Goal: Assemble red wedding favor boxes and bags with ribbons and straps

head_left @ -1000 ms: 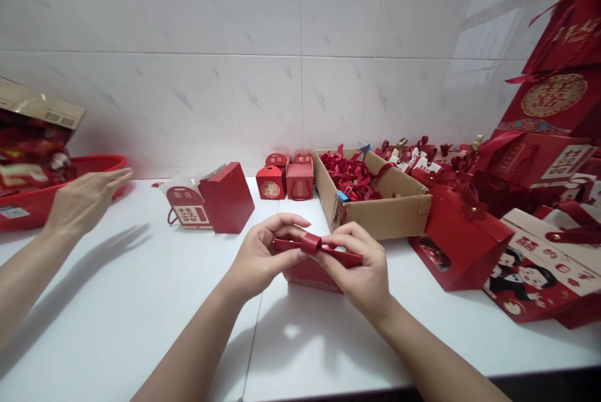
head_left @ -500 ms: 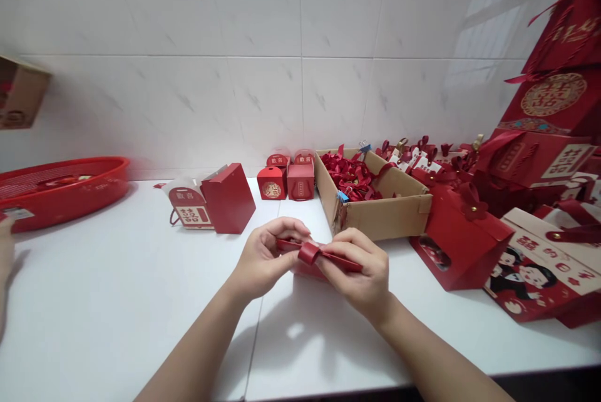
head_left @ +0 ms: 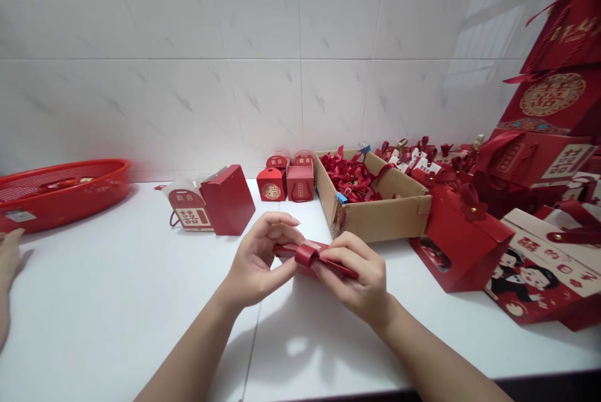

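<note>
A small red gift box (head_left: pixel 307 272) is between my hands at the middle of the table, its top edge topped by a red strap (head_left: pixel 307 255) curled into a loop. My right hand (head_left: pixel 354 273) pinches the top edge to the right of the loop, thumb in front and fingers over it. At the left end, my left hand (head_left: pixel 263 258) curves around the same edge. Its thumb lies by the loop, the index finger is lifted away, and the other fingers are partly behind the box. Most of the box body is hidden by my hands.
A cardboard box (head_left: pixel 385 220) of red ribbons stands behind my right hand. Small red boxes (head_left: pixel 300 183) and a larger red box (head_left: pixel 230 201) stand toward the wall. Red gift bags (head_left: pixel 462 239) crowd the right. At left, another person's hand (head_left: pixel 9 258) is near a red basket (head_left: pixel 70 208).
My left index finger has lifted and the left fingers have spread somewhat. The gift box has tilted slightly in my right hand. The other person's hand has moved further into view at the left.
</note>
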Demonstrator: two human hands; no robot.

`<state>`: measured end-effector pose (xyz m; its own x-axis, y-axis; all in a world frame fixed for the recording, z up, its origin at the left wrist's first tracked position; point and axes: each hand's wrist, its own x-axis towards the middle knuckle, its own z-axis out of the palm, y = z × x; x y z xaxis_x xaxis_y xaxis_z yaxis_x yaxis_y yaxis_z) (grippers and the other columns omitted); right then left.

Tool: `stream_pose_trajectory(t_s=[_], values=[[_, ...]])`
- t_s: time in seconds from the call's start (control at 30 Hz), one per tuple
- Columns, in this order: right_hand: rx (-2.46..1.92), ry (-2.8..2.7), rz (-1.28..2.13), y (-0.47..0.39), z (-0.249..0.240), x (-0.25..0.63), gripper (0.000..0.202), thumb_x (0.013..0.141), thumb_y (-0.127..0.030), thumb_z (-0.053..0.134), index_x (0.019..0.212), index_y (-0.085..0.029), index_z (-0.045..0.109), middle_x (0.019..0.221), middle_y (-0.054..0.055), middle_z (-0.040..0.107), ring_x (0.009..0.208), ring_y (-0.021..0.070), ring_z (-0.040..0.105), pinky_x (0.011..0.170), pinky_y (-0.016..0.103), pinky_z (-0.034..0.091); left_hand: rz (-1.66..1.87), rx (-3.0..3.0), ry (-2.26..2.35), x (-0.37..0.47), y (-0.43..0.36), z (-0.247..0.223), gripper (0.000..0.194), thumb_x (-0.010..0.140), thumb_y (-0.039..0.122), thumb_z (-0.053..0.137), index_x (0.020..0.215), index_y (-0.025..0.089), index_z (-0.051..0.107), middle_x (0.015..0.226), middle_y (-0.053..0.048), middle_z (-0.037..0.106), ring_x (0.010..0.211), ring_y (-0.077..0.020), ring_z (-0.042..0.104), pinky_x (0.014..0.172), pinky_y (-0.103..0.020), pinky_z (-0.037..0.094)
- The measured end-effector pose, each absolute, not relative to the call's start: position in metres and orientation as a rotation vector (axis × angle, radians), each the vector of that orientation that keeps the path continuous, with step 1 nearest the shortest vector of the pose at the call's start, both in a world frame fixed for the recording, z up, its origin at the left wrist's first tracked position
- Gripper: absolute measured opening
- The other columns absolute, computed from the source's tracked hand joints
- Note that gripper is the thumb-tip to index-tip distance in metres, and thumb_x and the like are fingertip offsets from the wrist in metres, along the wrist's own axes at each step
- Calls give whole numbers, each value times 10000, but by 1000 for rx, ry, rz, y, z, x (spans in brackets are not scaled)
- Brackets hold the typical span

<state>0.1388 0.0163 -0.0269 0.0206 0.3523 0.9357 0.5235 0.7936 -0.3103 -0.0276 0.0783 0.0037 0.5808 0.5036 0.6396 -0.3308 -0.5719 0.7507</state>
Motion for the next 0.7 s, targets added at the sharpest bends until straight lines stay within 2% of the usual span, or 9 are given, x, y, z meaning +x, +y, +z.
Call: stream_pose_trajectory(t_s=[0.23,0.37,0.47,0.53,0.6,0.7], values=[[-730,-1552,-47,15,-26,135,114,794,-102,644,890,-163,656,777,44,583,640,113,564,559,225,498,1289,1813,-58,-24,76,6,678,675,22,688,1216,249,350,812,21,528,738,-110,529,672,-240,505],[-745,-1507,16,14,-25,135,93,768,-121,678,849,-165,664,757,34,573,634,112,566,545,222,492,1341,1943,-67,-23,70,5,759,670,-30,645,1292,260,321,802,29,520,759,-114,543,715,-248,497],[-740,-1495,30,15,-24,135,107,754,-132,693,853,-165,668,788,47,592,667,124,589,550,224,501,1329,1984,-26,-22,68,5,830,704,-8,633,1375,286,242,852,9,559,802,-132,565,731,-264,496],[-726,-1481,18,18,-23,137,142,753,-127,692,886,-173,670,822,55,631,711,141,615,609,245,525,1317,1973,14,-20,71,3,856,734,64,649,1403,333,185,1038,-40,561,870,-157,576,757,-302,499],[-732,-1452,3,23,-22,139,157,759,-119,682,902,-182,672,836,53,670,743,155,634,673,272,539,1333,1940,62,-15,77,-2,854,751,205,677,1409,369,158,1266,-86,450,970,-195,559,829,-369,482],[-801,-1377,-3,29,-20,143,93,763,-142,676,849,-178,683,779,43,686,697,157,637,642,272,539,1404,1881,199,-6,89,-18,793,771,436,633,1405,361,163,1371,-100,315,1079,-236,491,925,-429,408]])
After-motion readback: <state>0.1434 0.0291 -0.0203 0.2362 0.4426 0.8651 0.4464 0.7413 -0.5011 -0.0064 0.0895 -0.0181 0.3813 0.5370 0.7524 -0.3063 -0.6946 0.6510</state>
